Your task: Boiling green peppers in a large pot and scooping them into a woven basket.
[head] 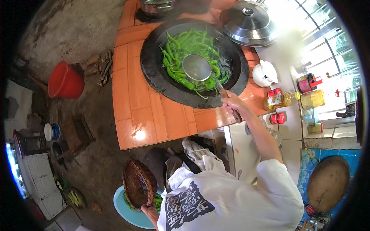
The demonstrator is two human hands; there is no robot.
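My right hand (233, 103) grips the wooden handle of a round metal ladle or skimmer (196, 67). Its round head rests over long green peppers (179, 46) in a large wok (229, 63) set into the stove, with steam rising from it. Low on my left, my left hand (150, 213) holds a brown woven basket (139, 183) by its rim, tilted on its side, its visible inside bare. Beneath the basket stands a light blue basin (121, 206) with more green vegetables, partly hidden by the basket and my shirt.
The orange-tiled stove top (150, 115) bears a metal pot (157, 7), a steel lid (248, 23) and a white pitcher (263, 73). Jars and bottles (277, 99) line the window side. A round wooden board (328, 183) leans at right. On the floor are a red bucket (66, 80) and firewood (105, 68).
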